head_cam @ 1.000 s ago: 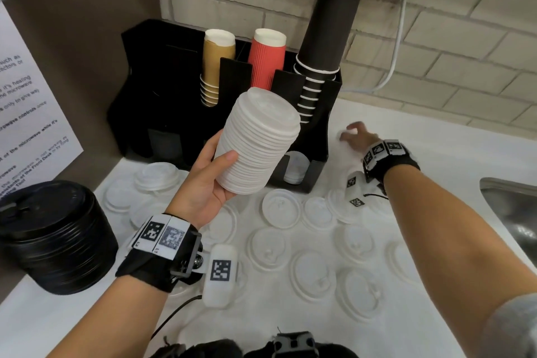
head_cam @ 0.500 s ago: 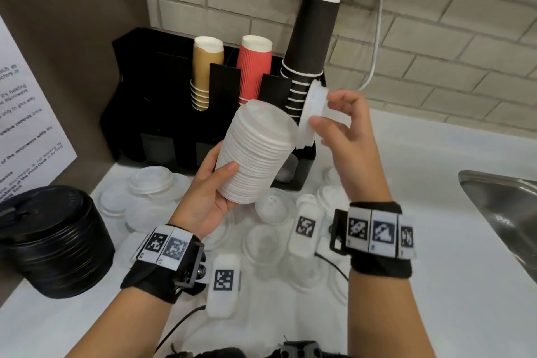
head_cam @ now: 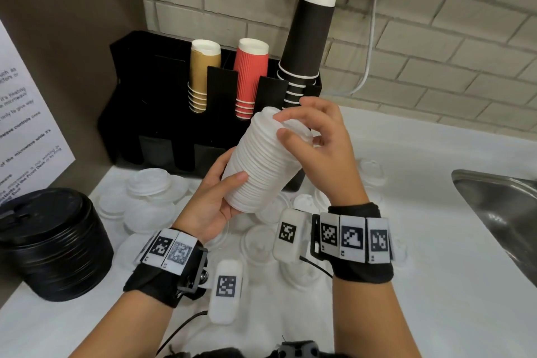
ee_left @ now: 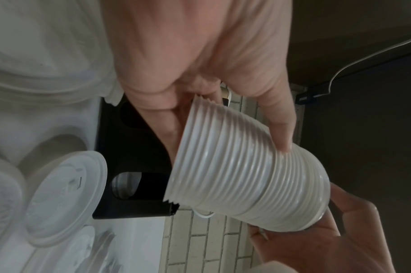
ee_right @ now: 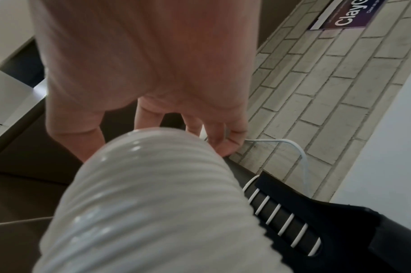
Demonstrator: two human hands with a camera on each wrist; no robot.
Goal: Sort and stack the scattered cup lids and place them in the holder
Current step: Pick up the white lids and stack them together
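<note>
A tall stack of white cup lids [head_cam: 261,166] is tilted in the air in front of the black holder [head_cam: 145,102]. My left hand [head_cam: 229,183] grips the stack's lower half, thumb across the front. My right hand [head_cam: 293,128] caps the top end, thumb and fingers curled round the top lid. In the left wrist view the ribbed stack [ee_left: 241,177] runs from my left hand [ee_left: 200,64] to my right hand [ee_left: 316,245]. The right wrist view shows the stack [ee_right: 148,212] under my right hand [ee_right: 153,73]. Several loose white lids [head_cam: 151,183] lie on the counter.
The holder carries tan cups [head_cam: 203,75], red cups [head_cam: 250,75] and a tall black cup stack [head_cam: 311,38]. A stack of black lids [head_cam: 52,241] stands at the left. A steel sink [head_cam: 505,212] is at the right. A white cable [head_cam: 369,38] hangs down the brick wall.
My right hand picked a lid off the counter by the holder, carried it up and now sets it on the stack's top. The left hand kept holding the stack.
</note>
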